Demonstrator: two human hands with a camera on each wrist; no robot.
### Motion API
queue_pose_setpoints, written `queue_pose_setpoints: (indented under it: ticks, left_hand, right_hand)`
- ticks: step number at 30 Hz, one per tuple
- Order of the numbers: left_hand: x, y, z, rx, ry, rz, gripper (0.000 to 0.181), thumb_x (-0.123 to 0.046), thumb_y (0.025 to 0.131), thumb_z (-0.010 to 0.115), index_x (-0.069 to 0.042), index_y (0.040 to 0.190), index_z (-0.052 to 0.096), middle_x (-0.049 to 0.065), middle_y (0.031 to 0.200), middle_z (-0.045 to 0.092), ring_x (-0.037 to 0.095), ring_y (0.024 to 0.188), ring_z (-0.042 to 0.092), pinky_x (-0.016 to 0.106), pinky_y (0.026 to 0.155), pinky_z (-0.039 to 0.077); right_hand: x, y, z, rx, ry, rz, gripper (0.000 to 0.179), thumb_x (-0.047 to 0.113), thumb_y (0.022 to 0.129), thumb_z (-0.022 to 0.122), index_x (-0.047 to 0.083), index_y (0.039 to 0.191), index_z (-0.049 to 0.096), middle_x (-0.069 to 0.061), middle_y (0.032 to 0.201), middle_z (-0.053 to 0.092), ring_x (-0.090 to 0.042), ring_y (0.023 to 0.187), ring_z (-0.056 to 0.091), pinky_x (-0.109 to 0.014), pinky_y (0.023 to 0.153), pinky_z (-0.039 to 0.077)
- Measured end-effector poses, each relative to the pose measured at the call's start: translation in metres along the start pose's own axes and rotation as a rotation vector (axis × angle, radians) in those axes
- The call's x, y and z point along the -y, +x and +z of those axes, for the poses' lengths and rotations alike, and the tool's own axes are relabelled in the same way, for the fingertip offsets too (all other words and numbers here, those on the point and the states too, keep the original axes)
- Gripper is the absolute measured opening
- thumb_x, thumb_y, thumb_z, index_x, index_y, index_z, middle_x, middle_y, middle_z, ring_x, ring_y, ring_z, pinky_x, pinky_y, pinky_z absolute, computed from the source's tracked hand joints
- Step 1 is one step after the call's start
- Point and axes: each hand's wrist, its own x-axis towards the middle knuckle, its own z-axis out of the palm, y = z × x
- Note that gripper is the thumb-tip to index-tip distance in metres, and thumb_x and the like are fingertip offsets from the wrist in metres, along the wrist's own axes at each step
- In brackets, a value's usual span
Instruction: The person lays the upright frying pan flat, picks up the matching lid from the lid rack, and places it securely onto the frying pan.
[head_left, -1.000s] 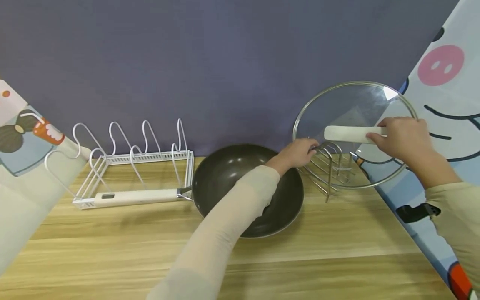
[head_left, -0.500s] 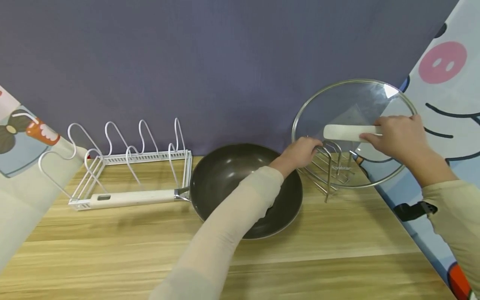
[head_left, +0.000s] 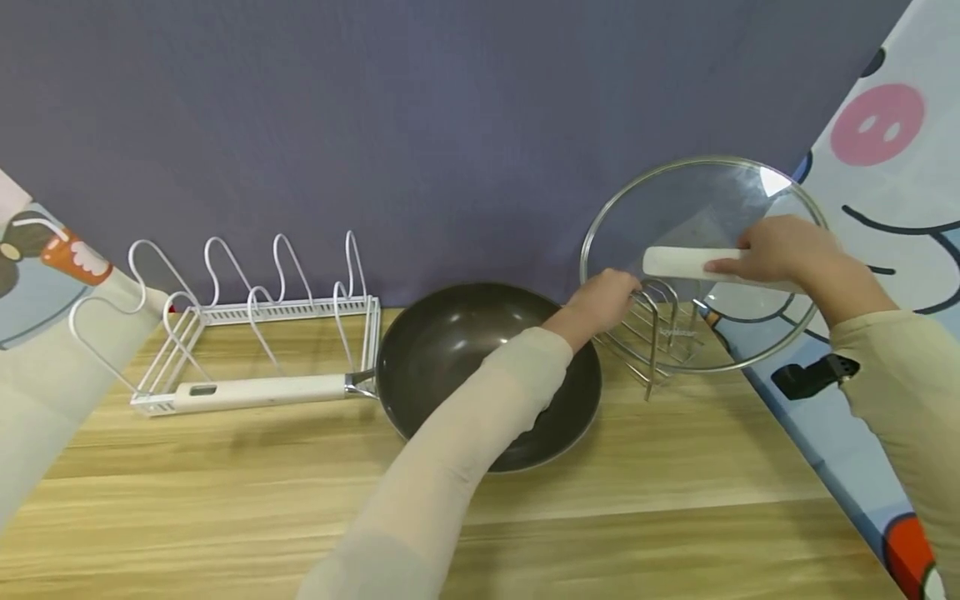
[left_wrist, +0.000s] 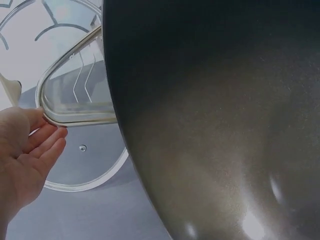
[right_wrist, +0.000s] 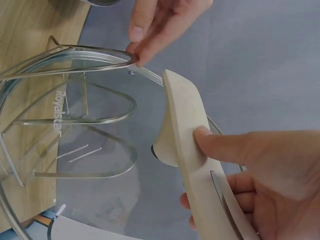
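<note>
My right hand [head_left: 787, 250] holds the cream handle [right_wrist: 187, 135] of a large clear glass pan lid [head_left: 705, 200], thumb on top and fingers beneath. The lid stands steeply upright, its lower part overlapping the wire loops of a small metal lid rack [head_left: 656, 342]. With my left hand [head_left: 603, 298] I pinch the tip of the rack's nearest loop [left_wrist: 75, 120]. "Royalstar" is printed on the glass near the lower rim, as the right wrist view shows. Under my left forearm a dark wok [head_left: 450, 358] sits on the table, partly hidden by the sleeve.
The wok's cream handle [head_left: 270, 392] reaches left across the front of a white wire rack [head_left: 292, 310] with tall loops. A grey-blue wall [head_left: 480, 150] rises behind the wooden table [head_left: 225, 500]. Cartoon-printed panels [head_left: 885, 275] border both sides.
My right hand has slid slightly left along the lid handle, its thumb closer to the handle's end. The left hand keeps its hold on the rack. The whole view has shifted a little.
</note>
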Motion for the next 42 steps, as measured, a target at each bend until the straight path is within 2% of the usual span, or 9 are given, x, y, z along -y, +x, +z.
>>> queue_pose_setpoints:
  ticks: [3, 9, 13, 17, 21, 29, 36, 42]
  left_hand:
    - [-0.001, 0.002, 0.003, -0.032, -0.025, -0.047, 0.028, -0.026, 0.1, 0.05, -0.024, 0.124, 0.064, -0.011, 0.125, 0.066, 0.004, 0.111, 0.063, 0.015, 0.092, 0.051]
    - [0.001, 0.005, 0.006, -0.101, -0.044, -0.129, 0.026, -0.036, 0.096, 0.055, -0.026, 0.116, 0.068, -0.012, 0.117, 0.069, 0.004, 0.104, 0.066, 0.016, 0.086, 0.054]
    - [0.001, 0.007, 0.008, -0.105, -0.018, -0.159, 0.025, -0.042, 0.094, 0.056, -0.025, 0.103, 0.072, -0.012, 0.102, 0.072, 0.005, 0.088, 0.067, 0.018, 0.074, 0.055]
    - [-0.003, 0.009, 0.01, -0.093, -0.004, -0.172, 0.025, -0.044, 0.093, 0.056, -0.025, 0.093, 0.071, -0.013, 0.091, 0.072, 0.004, 0.077, 0.064, 0.018, 0.065, 0.053]
    - [-0.009, 0.01, 0.009, -0.108, -0.003, -0.186, 0.023, -0.044, 0.093, 0.057, -0.026, 0.093, 0.071, -0.013, 0.091, 0.072, 0.004, 0.077, 0.065, 0.018, 0.065, 0.054]
    - [-0.018, 0.01, 0.009, -0.159, 0.016, -0.251, 0.029, -0.051, 0.089, 0.06, -0.023, 0.09, 0.069, -0.01, 0.093, 0.073, 0.006, 0.081, 0.068, 0.019, 0.064, 0.056]
    - [-0.02, 0.008, 0.007, -0.206, -0.069, -0.292, 0.027, -0.048, 0.085, 0.067, -0.021, 0.086, 0.068, -0.008, 0.088, 0.072, 0.007, 0.076, 0.066, 0.018, 0.059, 0.053]
    - [-0.021, 0.009, 0.004, -0.202, -0.097, -0.303, 0.027, -0.047, 0.084, 0.068, -0.02, 0.087, 0.068, -0.007, 0.089, 0.072, 0.007, 0.077, 0.067, 0.017, 0.058, 0.053]
  right_hand:
    - [0.001, 0.003, 0.002, 0.03, -0.005, -0.013, 0.06, 0.056, 0.088, 0.057, -0.004, 0.092, 0.064, -0.011, 0.071, 0.061, -0.024, 0.066, 0.049, -0.033, 0.054, 0.037]
    - [0.005, 0.009, 0.004, 0.027, -0.027, -0.015, 0.063, 0.057, 0.088, 0.057, -0.006, 0.098, 0.064, -0.015, 0.077, 0.064, -0.026, 0.068, 0.052, -0.037, 0.056, 0.042]
    - [0.008, 0.011, 0.005, 0.042, -0.03, -0.024, 0.065, 0.056, 0.087, 0.059, -0.007, 0.104, 0.062, -0.019, 0.084, 0.066, -0.027, 0.07, 0.055, -0.041, 0.058, 0.046]
    - [0.006, 0.01, 0.006, 0.046, -0.038, -0.024, 0.065, 0.057, 0.086, 0.06, -0.006, 0.102, 0.063, -0.018, 0.083, 0.066, -0.027, 0.07, 0.055, -0.04, 0.058, 0.046]
    - [0.002, 0.01, 0.006, 0.03, -0.034, -0.026, 0.064, 0.058, 0.085, 0.061, -0.005, 0.098, 0.064, -0.015, 0.079, 0.066, -0.026, 0.068, 0.052, -0.038, 0.056, 0.044]
    - [0.001, 0.01, 0.007, -0.005, -0.024, -0.023, 0.065, 0.057, 0.085, 0.061, -0.006, 0.098, 0.065, -0.017, 0.08, 0.066, -0.026, 0.068, 0.052, -0.037, 0.056, 0.043]
    - [0.001, 0.009, 0.007, -0.015, -0.03, -0.027, 0.064, 0.059, 0.085, 0.061, -0.005, 0.097, 0.065, -0.016, 0.078, 0.066, -0.026, 0.067, 0.052, -0.035, 0.054, 0.041]
    - [0.0, 0.01, 0.007, -0.027, -0.025, -0.037, 0.064, 0.059, 0.084, 0.062, -0.004, 0.096, 0.066, -0.014, 0.077, 0.066, -0.025, 0.066, 0.051, -0.034, 0.053, 0.04]
